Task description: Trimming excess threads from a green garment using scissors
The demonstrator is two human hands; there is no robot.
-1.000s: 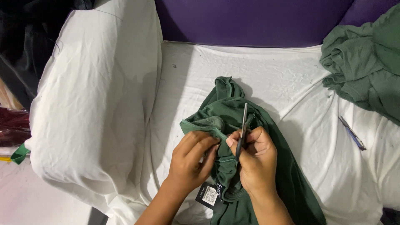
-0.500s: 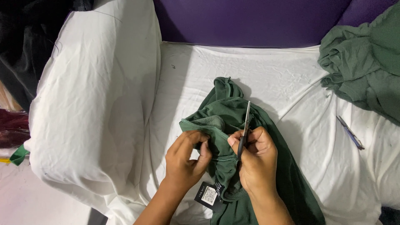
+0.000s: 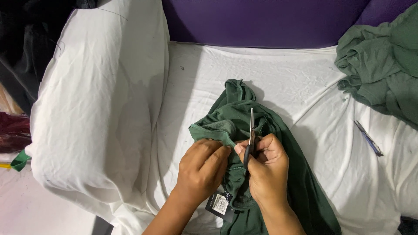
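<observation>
Dark green fabric is what's getting worked on here: one dark green garment [image 3: 265, 174] is lying bunched up on the white sheet [image 3: 278, 74] that's covering the seat, roughly in the middle and running down toward the bottom edge of the view. Both hands are sitting on it, right next to each other.

The right hand [image 3: 266, 167] is curling tight around a small pair of scissors [image 3: 250, 135]; the fingers are closed around the dark handle and the thin metal blade is sticking straight up out of the fist, lying over the crumpled neck area of the cloth. Can't really tell if the blades are parted at all, they're looking like one sliver from here.

The left hand [image 3: 202, 169] is pinching a fold of the garment's edge, fingers bent and pressed down onto the cloth, thumb hidden underneath. So it's closed on fabric, not flat.

One small dark tag [image 3: 219, 203] with a white patch is poking out just below the left hand, touching the garment.

Count-wise: two hands, one pair of scissors, one tag, one garment in hand. Off at the top right there's a second heap of paler green cloth [image 3: 383, 65], well apart from the hands, and one blue pen-like thing [image 3: 368, 138] lying on the sheet below that heap. A purple backrest [image 3: 261, 21] is running along the top.
</observation>
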